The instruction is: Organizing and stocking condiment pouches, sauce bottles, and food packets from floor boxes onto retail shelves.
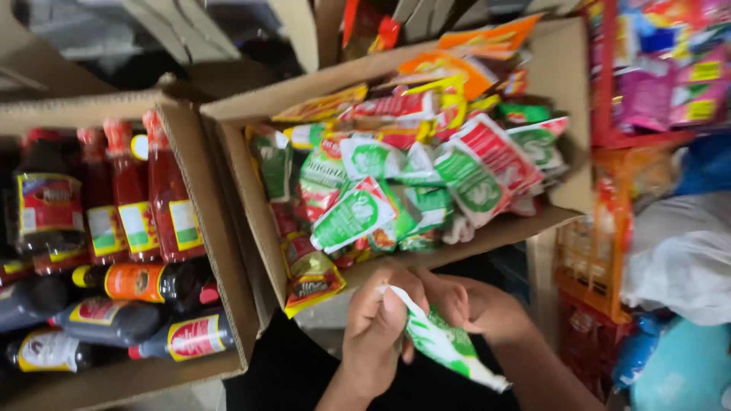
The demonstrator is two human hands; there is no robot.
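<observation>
- Bottles (pixel 129 198) of red and dark sauce fill the left cardboard box (pixel 228 304).
- Left hand (pixel 377 327), fingers curled, pinches the top of a green-and-white sachet (pixel 445 346) below the boxes.
- Right hand (pixel 476 304) grips that sachet from behind; its fingertips are hidden.
- Mixed sachets crowd the right box (pixel 560 76).

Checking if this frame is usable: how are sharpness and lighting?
Head view: motion blur softens everything, smearing print on the sachets in the cardboard box; both hands on the green-white sachet are soft-edged; lighting is even, dimmer bottom left around the dark bottles.
</observation>
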